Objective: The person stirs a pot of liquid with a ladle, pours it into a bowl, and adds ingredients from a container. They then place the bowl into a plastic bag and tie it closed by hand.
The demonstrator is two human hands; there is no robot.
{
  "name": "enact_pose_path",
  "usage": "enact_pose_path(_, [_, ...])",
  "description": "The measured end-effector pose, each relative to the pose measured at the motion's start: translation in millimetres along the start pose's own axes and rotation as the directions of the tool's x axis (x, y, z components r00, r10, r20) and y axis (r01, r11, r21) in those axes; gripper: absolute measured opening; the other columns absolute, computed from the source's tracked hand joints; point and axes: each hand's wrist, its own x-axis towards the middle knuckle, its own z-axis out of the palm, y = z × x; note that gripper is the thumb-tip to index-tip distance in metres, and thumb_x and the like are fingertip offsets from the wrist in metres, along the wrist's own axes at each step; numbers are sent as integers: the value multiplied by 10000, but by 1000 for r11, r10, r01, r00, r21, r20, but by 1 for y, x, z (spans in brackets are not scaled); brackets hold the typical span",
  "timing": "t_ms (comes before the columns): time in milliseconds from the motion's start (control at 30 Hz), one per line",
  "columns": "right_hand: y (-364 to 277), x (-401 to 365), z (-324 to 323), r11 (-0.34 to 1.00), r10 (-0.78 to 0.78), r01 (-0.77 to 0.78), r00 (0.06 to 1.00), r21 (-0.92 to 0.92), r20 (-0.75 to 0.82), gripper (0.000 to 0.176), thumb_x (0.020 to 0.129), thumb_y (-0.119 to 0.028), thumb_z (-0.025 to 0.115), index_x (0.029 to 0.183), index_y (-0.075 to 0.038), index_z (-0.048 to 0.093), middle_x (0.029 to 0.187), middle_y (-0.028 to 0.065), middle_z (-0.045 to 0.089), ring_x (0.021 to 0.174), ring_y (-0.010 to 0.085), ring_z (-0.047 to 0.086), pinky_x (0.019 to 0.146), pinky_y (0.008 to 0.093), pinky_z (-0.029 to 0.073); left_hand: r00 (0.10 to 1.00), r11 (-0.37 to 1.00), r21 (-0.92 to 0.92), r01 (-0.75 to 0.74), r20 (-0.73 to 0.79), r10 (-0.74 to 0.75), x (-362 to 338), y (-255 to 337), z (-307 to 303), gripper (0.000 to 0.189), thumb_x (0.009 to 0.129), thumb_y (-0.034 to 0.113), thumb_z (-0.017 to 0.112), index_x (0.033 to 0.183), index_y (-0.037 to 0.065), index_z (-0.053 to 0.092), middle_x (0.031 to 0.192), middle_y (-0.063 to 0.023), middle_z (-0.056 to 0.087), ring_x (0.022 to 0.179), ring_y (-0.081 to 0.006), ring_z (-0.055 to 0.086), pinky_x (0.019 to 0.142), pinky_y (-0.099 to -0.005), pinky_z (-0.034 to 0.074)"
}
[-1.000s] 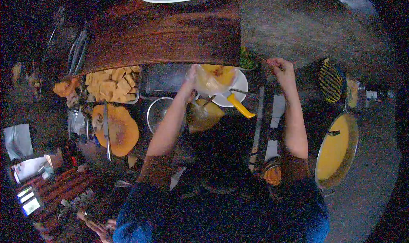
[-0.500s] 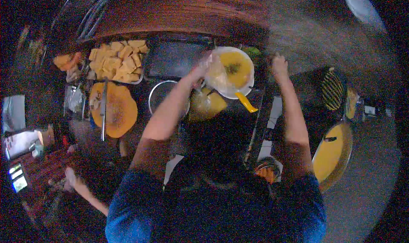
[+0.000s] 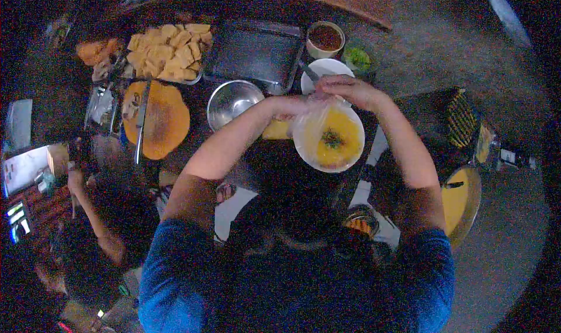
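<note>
A white bowl [image 3: 305,149] of yellow liquid with dark green bits in the middle is tilted in front of me. Clear plastic [image 3: 312,120] covers its left part. At the bowl's upper left, my left hand [image 3: 290,107] is closed on this plastic, its fingers blurred. My right hand [image 3: 350,91] is above the bowl's upper rim, fingers bent together close to the plastic; what they hold is too blurred to tell. Behind it lies a white plate [image 3: 327,68], with a dark strip-like thing beside the fingertips.
Yellow-brown chunks [image 3: 169,52], an orange round board [image 3: 166,122] with a knife, a metal bowl [image 3: 234,102], a black tray [image 3: 254,55], a cup of red-brown stuff [image 3: 325,38] and a large yellow-filled pan [image 3: 459,201] surround me. Another person's arm [image 3: 93,216] is at left.
My right hand has come in from the right to the bowl. The bowl is nearer my body, uncovering the white plate and red-brown cup. The yellow handle no longer shows.
</note>
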Motion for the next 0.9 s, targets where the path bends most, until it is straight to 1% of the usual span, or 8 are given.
enact_pose_path(167, [7, -44, 29, 999, 16, -23, 988, -46, -150, 246, 791, -177, 549, 987, -30, 542, 963, 49, 540, 938, 124, 480, 826, 248, 378, 998, 990, -134, 51, -24, -55, -16, -13, 37, 543, 840, 379, 440, 1259, 66, 293, 1226, -53, 404, 1103, -127, 411, 924, -280, 350])
enact_pose_path(267, [21, -74, 41, 984, -31, -6, 979, -180, -203, 201, 783, -134, 552, 953, -28, 538, 933, 39, 541, 915, 123, 486, 812, 248, 385, 998, 947, -315, -62, 8, 68, -16, -47, 57, 644, 797, 594, 310, 1284, 176, 267, 1236, -31, 384, 1072, -135, 436, 886, -292, 372])
enact_pose_path(433, [75, -121, 87, 969, -74, 13, 967, -245, -244, 148, 761, -74, 566, 894, -19, 528, 877, 34, 537, 859, 118, 491, 780, 240, 394, 929, 873, -395, -287, -339, 152, 2, -162, 83, 668, 790, 610, 276, 1271, 147, 293, 1195, -79, 433, 1061, -199, 458, 879, -321, 381])
enact_pose_path(533, [80, -126, 132, 945, -158, 45, 930, -325, -333, 115, 757, -82, 574, 834, -14, 523, 786, 30, 524, 787, 103, 486, 731, 234, 401, 955, 886, -441, -144, -297, 7, 46, -262, 74, 718, 765, 648, 262, 1249, 122, 326, 1152, -107, 472, 1042, -224, 475, 862, -341, 394])
enact_pose_path(633, [94, -114, 145, 842, -327, 93, 871, -531, -366, 119, 751, -107, 592, 785, -22, 515, 703, 7, 508, 688, 92, 483, 649, 227, 408, 833, 978, -159, 134, -516, -198, 13, -259, 92, 811, 715, 708, 261, 1210, 76, 380, 1130, -145, 486, 1031, -244, 484, 846, -369, 401])
enact_pose_path(733, [90, -96, 152, 915, -313, 121, 814, -385, -489, 131, 752, -136, 601, 745, -43, 510, 634, -11, 483, 586, 78, 464, 529, 220, 389, 785, 847, -103, 522, -331, -524, -11, -219, 67, 870, 690, 735, 264, 1153, 17, 427, 1104, -198, 491, 1023, -284, 485, 848, -381, 392])
enact_pose_path(833, [100, -92, 146, 944, -212, 11, 786, -330, -581, 130, 754, -155, 609, 735, -65, 517, 615, -15, 477, 526, 69, 438, 462, 212, 363, 475, 939, 189, 287, -879, 31, -5, -264, 101, 817, 670, 641, 452, 1083, -63, 429, 1075, -234, 470, 995, -334, 471, 840, -384, 383])
enact_pose_path(900, [105, -93, 149, 996, -50, -3, 796, -86, -604, 107, 754, -163, 613, 759, -86, 539, 631, -13, 497, 509, 67, 421, 435, 202, 342, 352, 768, 528, 363, -840, 412, -36, -224, 138, 780, 658, 538, 571, 1103, -78, 391, 1077, -230, 450, 981, -346, 464, 829, -399, 384])
